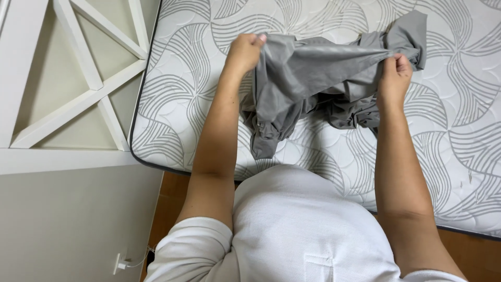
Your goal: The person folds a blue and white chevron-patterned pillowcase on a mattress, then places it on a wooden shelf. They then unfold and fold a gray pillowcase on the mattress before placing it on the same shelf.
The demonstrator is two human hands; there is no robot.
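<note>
Holding a crumpled grey garment (313, 78) above a bare quilted mattress (459, 136), the person stretches 1 edge taut between 2 hands. The left hand (244, 51) has its fingers closed on the fabric at one corner; the right hand (395, 78) pinches the opposite end. Most of the cloth hangs bunched below the stretched edge, its lower folds touching the mattress. Likely risks: either pinch is small, so the thin fabric may slip free and collapse; the twisted bulk beneath could keep layers tangled. A white lattice headboard (78, 78) stands at the left.
</note>
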